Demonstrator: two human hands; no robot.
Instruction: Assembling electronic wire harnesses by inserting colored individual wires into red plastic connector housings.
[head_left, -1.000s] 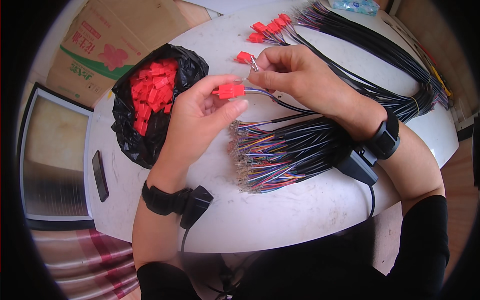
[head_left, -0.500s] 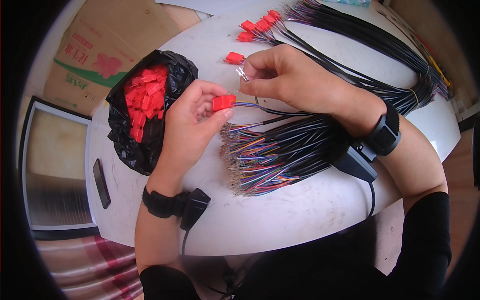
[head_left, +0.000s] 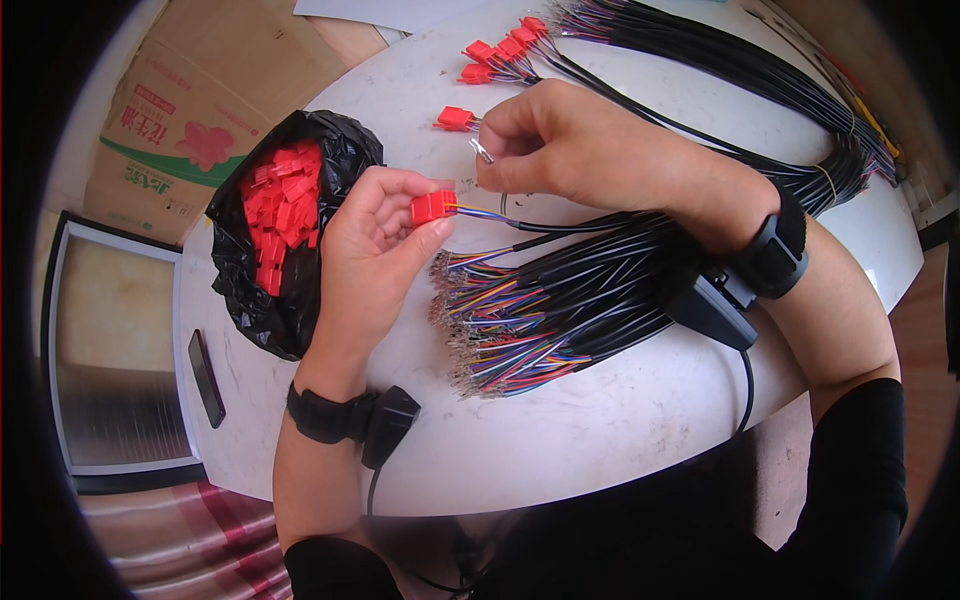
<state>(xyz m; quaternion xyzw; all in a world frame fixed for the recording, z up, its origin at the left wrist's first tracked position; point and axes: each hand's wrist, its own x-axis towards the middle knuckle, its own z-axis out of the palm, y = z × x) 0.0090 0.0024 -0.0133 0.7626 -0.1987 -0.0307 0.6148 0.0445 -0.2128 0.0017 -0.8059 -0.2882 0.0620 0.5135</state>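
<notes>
My left hand (head_left: 372, 250) pinches a small red plastic connector housing (head_left: 433, 207) between thumb and fingers; thin coloured wires run out of its right side. My right hand (head_left: 590, 140) is just above and to the right, its fingertips gripping a loose wire end with a metal terminal (head_left: 482, 151). Below both hands lies a thick bundle of black cables with multicoloured wire ends (head_left: 520, 315) fanned out on the white round table (head_left: 600, 420).
A black plastic bag (head_left: 250, 290) full of red housings (head_left: 283, 210) sits at the left. Finished red connectors on cables (head_left: 500, 52) lie at the table's far side, one single connector (head_left: 455, 119) nearer. A dark phone (head_left: 207, 378) lies left; cardboard boxes (head_left: 190, 130) beyond.
The red housing in my left hand has shifted slightly right toward my right hand. My right hand keeps its pinch on the wire end, now close above the housing.
</notes>
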